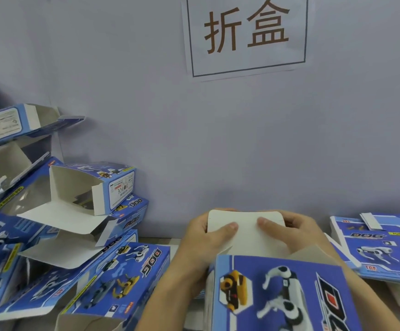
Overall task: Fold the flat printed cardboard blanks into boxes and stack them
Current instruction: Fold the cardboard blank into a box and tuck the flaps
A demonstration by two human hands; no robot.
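Blue printed dog-toy box point(280, 292) at bottom centre, partly formed, nearest panel facing camera. White end flap point(245, 231) stands up at far end. Left hand point(201, 237) grips flap's left edge, thumb on inner face, fingers curled behind. Right hand point(296, 231) grips right edge likewise (both thumbs pressed flat on white card). Pile of folded open-ended boxes point(79, 235) at left, leaning, against wall. Stack of flat blanks point(380, 247) at right. Paper sign point(246, 34) on wall above.
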